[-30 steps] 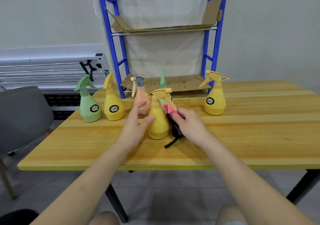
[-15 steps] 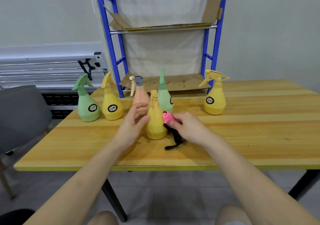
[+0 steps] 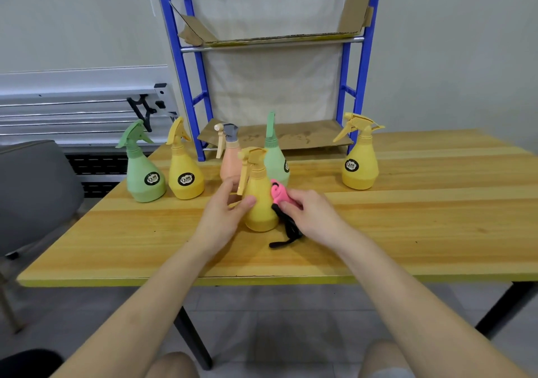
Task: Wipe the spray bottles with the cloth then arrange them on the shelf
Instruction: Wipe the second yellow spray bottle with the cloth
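**Yellow bottle under wipe at desk centre**

The yellow spray bottle [image 3: 260, 200] stands upright near the middle of the desk [image 3: 407, 232], trigger head turned toward the left. The left hand [image 3: 221, 217] holds it from the left side: thumb tip on the bottle body, fingers curled round its far side below the trigger. The right hand [image 3: 308, 214] pinches a pink cloth [image 3: 278, 193] and presses it against the bottle's right shoulder. A black part of the cloth [image 3: 288, 232] hangs below the hand and trails onto the desk top just beside the bottle's base.

Directly behind this bottle stand a peach spray bottle [image 3: 228, 162] with a grey collar and a tall green spray bottle [image 3: 275, 156]; the two are close together, contact between them cannot be told. Further left, a green bottle [image 3: 144, 174] and a second yellow bottle [image 3: 185, 171] stand side by side, upright, labels facing the camera. A third yellow bottle [image 3: 360, 159] stands well apart on the right, nozzle pointing left.

The blue shelf [image 3: 359, 66] rises at the desk's far edge, its tiers lined with cardboard [image 3: 291, 139]. A grey chair [image 3: 32, 191] sits off the desk's left end.
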Demonstrator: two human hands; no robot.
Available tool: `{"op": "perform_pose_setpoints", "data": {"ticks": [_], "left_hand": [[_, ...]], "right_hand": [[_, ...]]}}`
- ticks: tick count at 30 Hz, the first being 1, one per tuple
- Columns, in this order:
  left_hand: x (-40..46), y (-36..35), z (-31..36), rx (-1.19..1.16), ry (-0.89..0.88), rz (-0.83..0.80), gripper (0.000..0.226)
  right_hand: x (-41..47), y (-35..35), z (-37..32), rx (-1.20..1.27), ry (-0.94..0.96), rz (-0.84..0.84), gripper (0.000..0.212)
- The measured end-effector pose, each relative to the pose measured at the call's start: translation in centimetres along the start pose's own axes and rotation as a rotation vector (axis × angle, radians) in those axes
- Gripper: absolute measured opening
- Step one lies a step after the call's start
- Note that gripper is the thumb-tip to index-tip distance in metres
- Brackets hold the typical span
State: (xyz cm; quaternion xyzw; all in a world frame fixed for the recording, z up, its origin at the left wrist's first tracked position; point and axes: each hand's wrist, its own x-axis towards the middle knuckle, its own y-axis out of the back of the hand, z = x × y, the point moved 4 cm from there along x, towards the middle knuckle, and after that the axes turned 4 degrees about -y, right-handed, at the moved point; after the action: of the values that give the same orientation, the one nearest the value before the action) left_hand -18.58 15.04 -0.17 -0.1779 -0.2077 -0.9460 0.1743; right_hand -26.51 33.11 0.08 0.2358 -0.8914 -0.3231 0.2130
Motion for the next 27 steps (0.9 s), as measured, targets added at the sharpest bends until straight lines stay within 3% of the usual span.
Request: {"op": "perform_pose_setpoints", "data": {"ticks": [5,10,13,15,19,23,27], "left_hand": [[-0.2,0.8,0.0,-0.075,0.054,-0.126,0.06],[-0.4,0.3,-1.2,-0.005,0.132,0.073,0.061],[-0.2,-0.4,-0.9,-0.011,0.071,0.08,0.055],[-0.2,-0.3,-1.0,-0.005,0.05,0.063,0.048],[-0.6,0.6,-1.0,0.028,0.031,-0.005,0.035],[-0.8,0.9,-0.4,0.023,0.02,-0.062,0.041],[-0.9,1.0,-0.1,0.095,0.012,0.155,0.041]], "right_hand": [[0.4,0.8,-0.6,-0.113,-0.033,-0.027,0.034],[1.5,1.6,-1.7,0.153,0.056,0.172,0.021],[1.6,0.8,-2.5,0.255,0.083,0.096,0.032],[1.2,0.3,-1.9,0.25,0.078,0.068,0.026],[0.0,-0.7,0.7,0.136,0.024,0.002,0.026],[0.5,0.2,0.8,0.0,0.01,-0.055,0.029],[1.0,1.8,-0.2,0.204,0.024,0.043,0.018]]}}
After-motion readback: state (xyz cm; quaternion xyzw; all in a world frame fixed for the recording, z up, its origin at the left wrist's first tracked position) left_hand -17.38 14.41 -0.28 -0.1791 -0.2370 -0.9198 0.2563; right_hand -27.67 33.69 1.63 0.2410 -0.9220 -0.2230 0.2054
